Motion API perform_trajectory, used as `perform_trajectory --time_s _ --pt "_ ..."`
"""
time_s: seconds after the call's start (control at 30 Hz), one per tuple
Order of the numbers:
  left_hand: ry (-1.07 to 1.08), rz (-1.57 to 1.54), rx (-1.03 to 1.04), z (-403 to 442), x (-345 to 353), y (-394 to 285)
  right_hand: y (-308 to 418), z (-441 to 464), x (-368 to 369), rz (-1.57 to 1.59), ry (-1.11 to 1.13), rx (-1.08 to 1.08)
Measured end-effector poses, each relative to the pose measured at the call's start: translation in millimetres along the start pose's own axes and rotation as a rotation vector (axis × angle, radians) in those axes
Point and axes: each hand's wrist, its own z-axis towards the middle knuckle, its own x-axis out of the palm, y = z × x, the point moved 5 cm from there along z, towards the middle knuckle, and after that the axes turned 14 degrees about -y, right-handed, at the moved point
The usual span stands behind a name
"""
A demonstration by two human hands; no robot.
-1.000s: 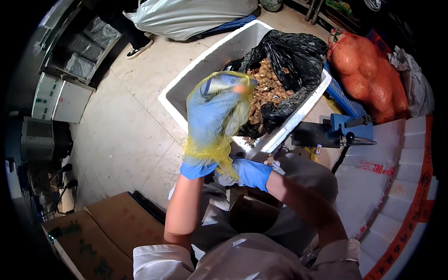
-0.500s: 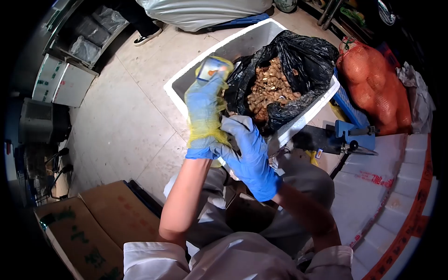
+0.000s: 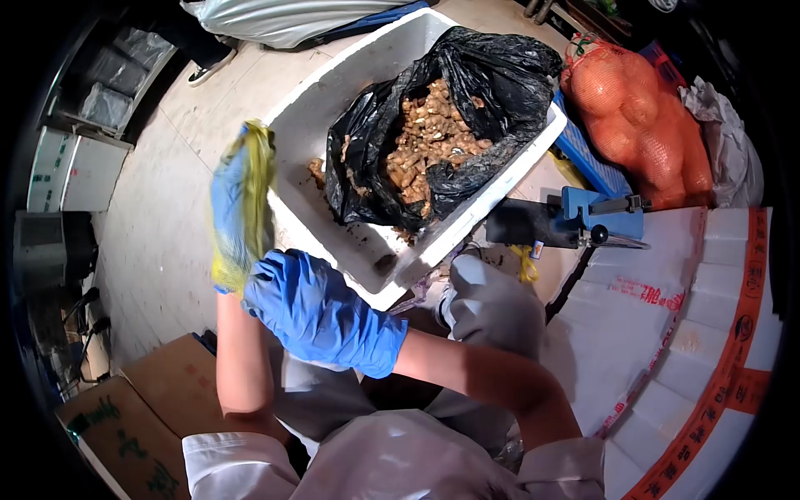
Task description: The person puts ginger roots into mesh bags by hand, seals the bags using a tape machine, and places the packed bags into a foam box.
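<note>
Wearing the yellow mesh bag [image 3: 263, 162] over my gloved left hand [image 3: 237, 196], I have it upright just left of the white foam box [image 3: 337, 65], above the tiled floor; whether it touches the rim I cannot tell. The left fingers point upward inside the netting, but blur and mesh keep me from telling if they are spread or together. My right hand [image 3: 321, 312], in a blue glove, is curled with its fingertips gathered on the bag's lower end at the left wrist.

I judge the netting very light, limp and stretchy, likely to snag or slide on smooth gloves, so the bunched lower edge looks the surest place to take hold. Beside it, the ginger [image 3: 435, 137] lies in a crumpled black plastic bag [image 3: 500, 71] inside the box, knobbly and probably firm, though its thin knuckles could snap.
</note>
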Motion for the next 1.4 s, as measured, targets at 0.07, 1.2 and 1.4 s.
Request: perform_trajectory --time_s 0.07,1.2,1.4 --pt "0.153 -0.389 0.065 30.5 -35.4 7.3 7.2 -6.5 0.3 -0.118 0.079 -0.120" --pt "-0.350 -0.739 -0.135 67.2 -73.8 172.5 -394.1 -90.7 114.1 -0.659 0.923 -0.212" --pt "-0.435 -0.667 -0.145 64.1 -74.8 172.8 -367.6 -70.8 101.3 -0.519 0.957 -0.428"
